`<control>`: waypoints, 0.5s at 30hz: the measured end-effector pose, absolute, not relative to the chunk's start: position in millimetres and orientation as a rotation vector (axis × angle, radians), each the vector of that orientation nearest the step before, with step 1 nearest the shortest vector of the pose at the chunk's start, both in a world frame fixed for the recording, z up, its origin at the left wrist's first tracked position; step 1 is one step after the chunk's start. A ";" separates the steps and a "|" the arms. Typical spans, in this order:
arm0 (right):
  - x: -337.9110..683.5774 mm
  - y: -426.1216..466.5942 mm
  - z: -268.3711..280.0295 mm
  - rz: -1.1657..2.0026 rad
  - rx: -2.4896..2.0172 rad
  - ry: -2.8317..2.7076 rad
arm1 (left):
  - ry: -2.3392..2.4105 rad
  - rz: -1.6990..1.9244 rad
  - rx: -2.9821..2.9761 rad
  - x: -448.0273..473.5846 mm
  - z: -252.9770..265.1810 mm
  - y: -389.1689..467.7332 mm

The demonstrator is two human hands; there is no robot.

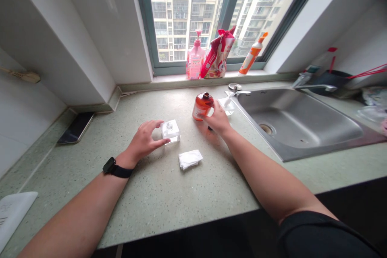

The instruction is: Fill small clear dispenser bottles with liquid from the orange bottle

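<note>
My left hand (pixel 145 139) is closed lightly around the near-left side of a clear square bottle (pixel 171 130) with an uncapped neck, its thumb at the front and its fingers at the left. Wrapped round the right side of an amber-red bottle (pixel 202 107) is my right hand (pixel 218 119). That bottle stands nearly upright, its dark mouth uncapped, with a pale label on its front. Beneath the right hand a small dark piece (pixel 210 128) shows, mostly hidden. A folded white tissue (pixel 190 159) lies between my forearms. Behind the right hand is a white pump top (pixel 229 98) over something clear, partly covered.
A steel sink (pixel 290 153) with a tap (pixel 317 87) is at the right. On the windowsill stand a pink pump bottle (pixel 195 62), a red bag (pixel 219 56) and an orange-white bottle (pixel 252 56). A phone (pixel 75 128) lies at the left, against the wall.
</note>
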State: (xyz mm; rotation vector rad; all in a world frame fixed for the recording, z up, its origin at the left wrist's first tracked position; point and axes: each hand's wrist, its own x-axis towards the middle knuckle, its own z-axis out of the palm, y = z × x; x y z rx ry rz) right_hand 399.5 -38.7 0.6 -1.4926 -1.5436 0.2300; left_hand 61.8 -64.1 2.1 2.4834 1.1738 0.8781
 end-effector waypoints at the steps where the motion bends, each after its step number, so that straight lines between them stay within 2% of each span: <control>1: 399.0 -39.3 0.6 0.248 -1.495 -1.546 | 1.174 0.876 2.481 61.8 2.5 -64.3; 15: 399.8 -41.1 5.5 0.321 -1.598 -1.596 | 1.173 0.850 2.448 61.4 1.9 -63.5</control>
